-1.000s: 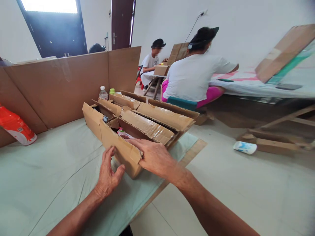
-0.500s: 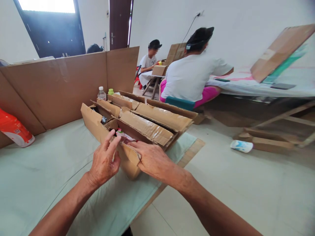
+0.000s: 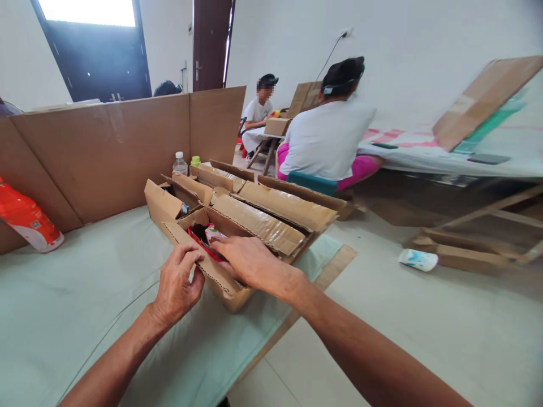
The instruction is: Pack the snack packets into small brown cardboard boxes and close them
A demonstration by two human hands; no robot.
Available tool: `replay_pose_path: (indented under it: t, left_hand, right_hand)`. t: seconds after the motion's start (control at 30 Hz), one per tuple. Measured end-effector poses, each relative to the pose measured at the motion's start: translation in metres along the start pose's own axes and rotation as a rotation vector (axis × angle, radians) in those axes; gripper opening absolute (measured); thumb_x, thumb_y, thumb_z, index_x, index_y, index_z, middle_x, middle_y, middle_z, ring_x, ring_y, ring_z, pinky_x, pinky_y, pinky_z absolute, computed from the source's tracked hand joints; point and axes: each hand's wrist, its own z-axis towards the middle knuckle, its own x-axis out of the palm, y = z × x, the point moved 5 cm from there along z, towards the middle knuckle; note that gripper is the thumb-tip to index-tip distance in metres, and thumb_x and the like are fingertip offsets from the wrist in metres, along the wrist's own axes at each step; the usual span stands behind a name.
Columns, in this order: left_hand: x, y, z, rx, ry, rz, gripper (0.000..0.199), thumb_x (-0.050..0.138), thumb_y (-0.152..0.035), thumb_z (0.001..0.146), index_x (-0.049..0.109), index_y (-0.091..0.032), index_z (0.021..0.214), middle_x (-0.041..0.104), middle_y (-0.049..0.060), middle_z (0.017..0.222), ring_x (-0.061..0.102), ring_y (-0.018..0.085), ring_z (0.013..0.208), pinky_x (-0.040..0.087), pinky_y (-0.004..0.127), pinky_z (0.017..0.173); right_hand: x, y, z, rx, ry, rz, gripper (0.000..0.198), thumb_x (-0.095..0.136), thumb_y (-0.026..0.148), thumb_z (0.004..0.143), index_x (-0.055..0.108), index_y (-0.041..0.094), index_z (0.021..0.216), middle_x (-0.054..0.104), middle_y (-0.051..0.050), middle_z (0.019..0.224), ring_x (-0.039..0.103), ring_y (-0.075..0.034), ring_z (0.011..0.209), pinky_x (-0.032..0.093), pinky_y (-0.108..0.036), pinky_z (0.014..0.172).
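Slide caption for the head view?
Left hand at the flap of a cardboard box, right hand partly inside near a pink-and-white item.

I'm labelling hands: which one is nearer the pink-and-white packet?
Right. The right hand is in the box, beside the packet; the left hand is farther, at the flap.

Head-worn view, facing forward and down, near cardboard box (image 3: 218,277)
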Motion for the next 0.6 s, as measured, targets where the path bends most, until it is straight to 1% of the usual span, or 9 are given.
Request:
replay_pose_path:
  t: [0.07,0.17,0.23,0.33,0.4,0.43,0.5,0.6]
  left_hand:
    - [0.000,0.000,-0.002,-0.006,0.003,-0.003,0.032,0.052,-0.003,0.082,0.059,-0.021,0.107,0.065,0.010,0.112,0.069,0.021,0.101,0.059,0.032,0.086]
    - [0.000,0.001,-0.005,-0.012,0.004,-0.009,0.034,0.051,-0.002,0.079,0.059,-0.020,0.108,0.066,0.010,0.112,0.069,0.022,0.101,0.059,0.032,0.087]
    - [0.001,0.002,-0.007,-0.017,0.005,-0.014,0.036,0.051,-0.002,0.078,0.059,-0.020,0.108,0.066,0.011,0.113,0.069,0.023,0.101,0.060,0.033,0.086]
    - [0.002,0.003,-0.010,-0.026,0.010,-0.020,0.039,0.051,-0.001,0.076,0.060,-0.020,0.109,0.067,0.011,0.114,0.069,0.023,0.102,0.060,0.034,0.087]
    - [0.002,0.005,-0.012,-0.032,0.014,-0.027,0.040,0.052,-0.001,0.075,0.061,-0.021,0.109,0.067,0.011,0.114,0.069,0.023,0.104,0.059,0.034,0.088]
    - [0.002,0.005,-0.012,-0.036,0.016,-0.030,0.040,0.052,-0.001,0.075,0.061,-0.021,0.109,0.067,0.011,0.115,0.069,0.023,0.104,0.059,0.034,0.089]
    - [0.002,0.006,-0.014,-0.044,0.020,-0.034,0.040,0.052,-0.001,0.076,0.061,-0.021,0.109,0.067,0.010,0.115,0.069,0.023,0.104,0.059,0.034,0.089]
    - [0.001,0.007,-0.015,-0.055,0.030,-0.037,0.039,0.052,-0.001,0.077,0.062,-0.021,0.109,0.067,0.010,0.115,0.070,0.022,0.103,0.059,0.034,0.088]
  right_hand:
    - [0.000,0.001,0.002,0.018,0.000,-0.015,0.024,0.058,0.027,0.103,0.068,0.015,0.121,0.074,-0.014,0.121,0.072,-0.032,0.111,0.055,-0.037,0.083]
    - [0.003,0.001,0.002,0.048,-0.008,-0.027,0.022,0.055,0.022,0.103,0.070,0.015,0.117,0.075,-0.014,0.116,0.072,-0.032,0.110,0.055,-0.037,0.082]
    - [0.005,0.000,0.000,0.078,-0.025,-0.035,0.026,0.049,0.017,0.104,0.069,0.014,0.122,0.075,-0.015,0.117,0.071,-0.029,0.111,0.055,-0.036,0.084]
    - [0.001,0.000,-0.004,0.145,-0.135,-0.058,0.033,0.046,0.018,0.106,0.064,0.017,0.133,0.065,-0.016,0.136,0.067,-0.026,0.120,0.056,-0.032,0.089]
    - [-0.004,-0.001,-0.006,0.189,-0.204,-0.102,0.032,0.052,0.022,0.104,0.065,0.018,0.133,0.059,-0.016,0.145,0.063,-0.027,0.125,0.056,-0.033,0.091]
    - [-0.005,-0.002,-0.005,0.205,-0.211,-0.131,0.031,0.055,0.023,0.103,0.066,0.017,0.131,0.059,-0.016,0.144,0.061,-0.029,0.125,0.056,-0.034,0.091]
    - [-0.004,-0.005,-0.001,0.226,-0.168,-0.176,0.029,0.057,0.022,0.101,0.068,0.013,0.126,0.065,-0.019,0.134,0.061,-0.031,0.125,0.056,-0.036,0.092]
    - [0.003,-0.015,0.009,0.256,-0.091,-0.182,0.028,0.053,0.016,0.100,0.069,0.011,0.122,0.073,-0.021,0.115,0.067,-0.032,0.116,0.056,-0.035,0.086]
